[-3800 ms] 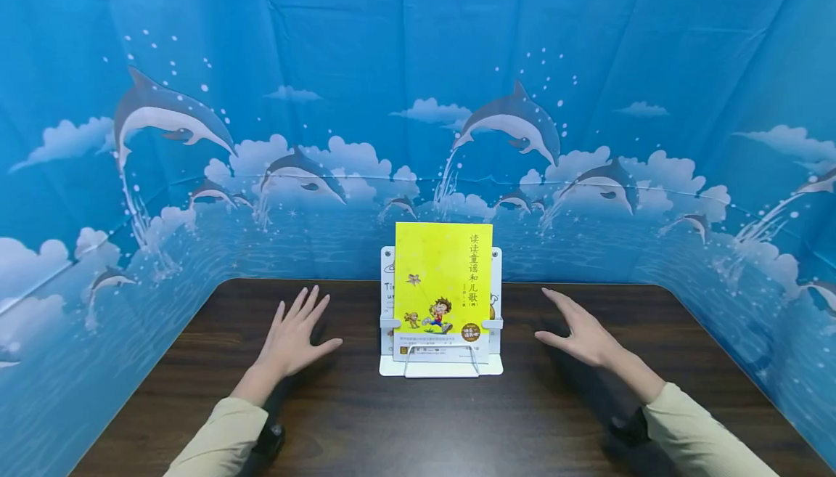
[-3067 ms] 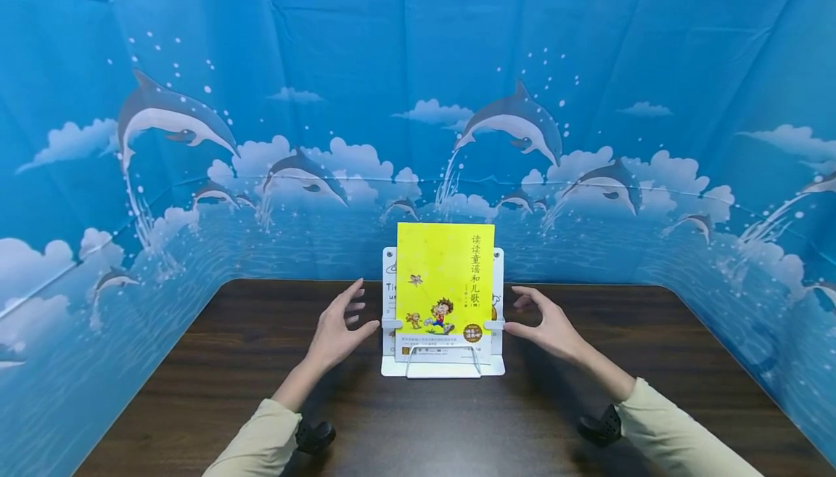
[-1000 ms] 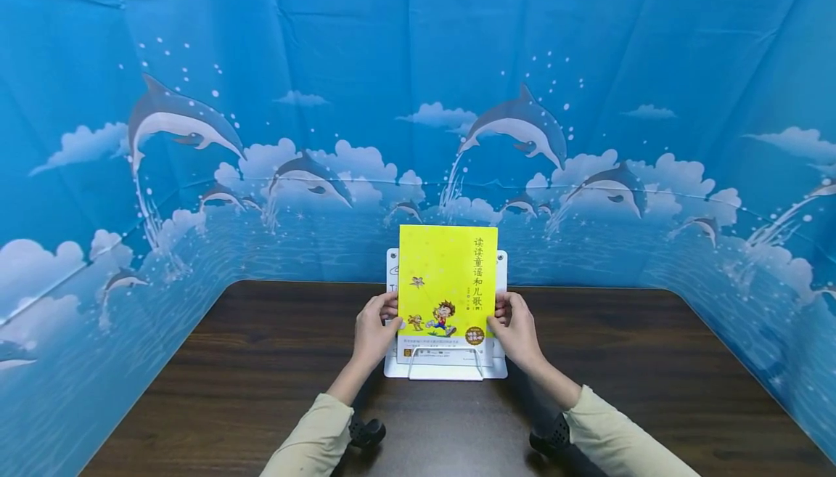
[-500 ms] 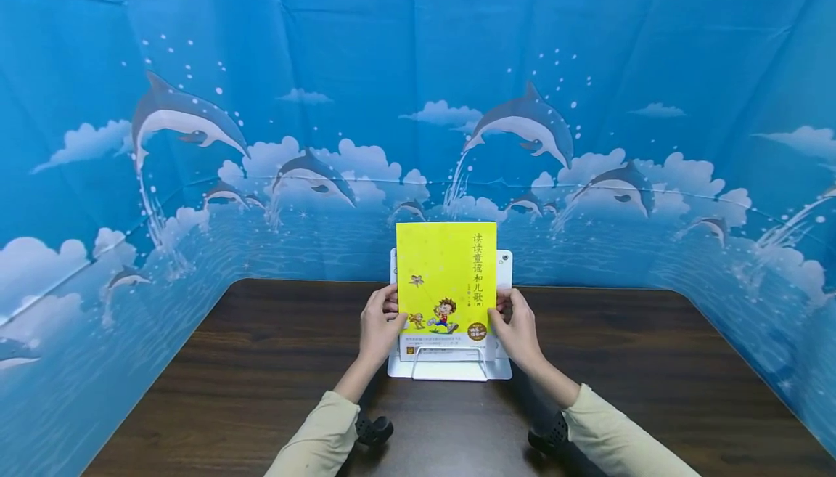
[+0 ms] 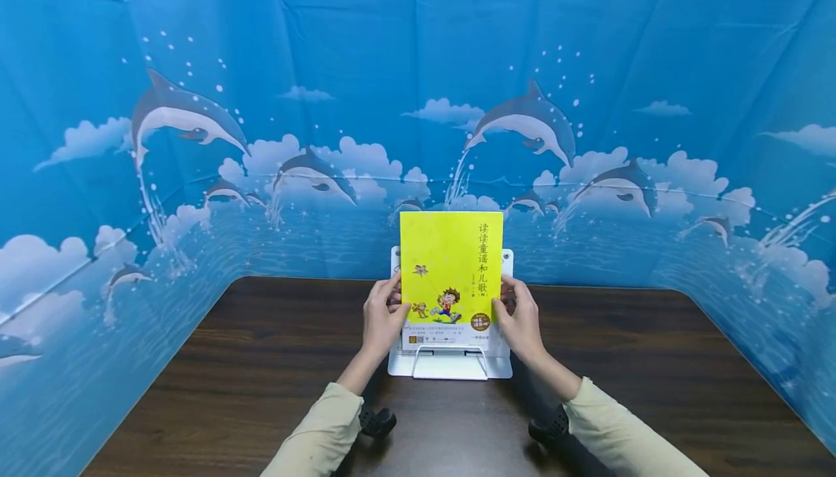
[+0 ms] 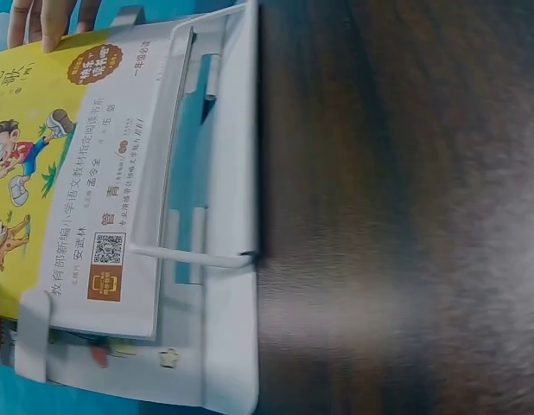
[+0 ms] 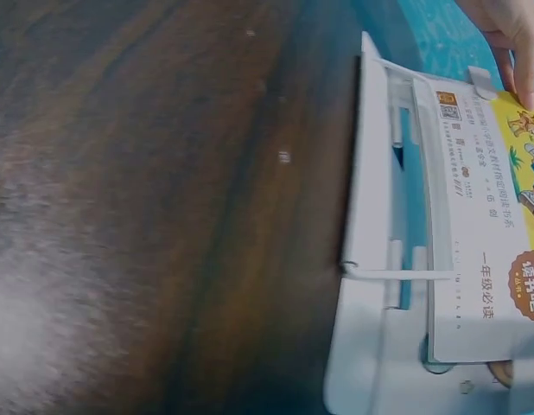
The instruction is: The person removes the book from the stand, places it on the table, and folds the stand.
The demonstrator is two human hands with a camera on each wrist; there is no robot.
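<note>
A yellow picture book point(image 5: 451, 259) with a running cartoon child on its cover stands upright at a white book stand point(image 5: 451, 369). My left hand point(image 5: 382, 321) pinches its left edge, thumb on the cover and fingers behind. At the right edge my right hand point(image 5: 520, 321) grips it in the same way. The book's lower edge sits just above the stand's ledge, behind the wire support point(image 6: 189, 256). A white side clip point(image 6: 32, 337) overlaps the book's corner in the left wrist view. The stand's printed back plate is mostly hidden by the book.
The stand rests on a dark wood-grain table point(image 5: 261, 390). Behind and around it hangs a blue cloth backdrop point(image 5: 366, 63) printed with dolphins and clouds. Black wrist cameras point(image 5: 548, 427) sit under both cuffs.
Both hands came in from the sides and took hold of the book's edges. Over the last half second the book has risen slightly against the stand, which has stayed in place.
</note>
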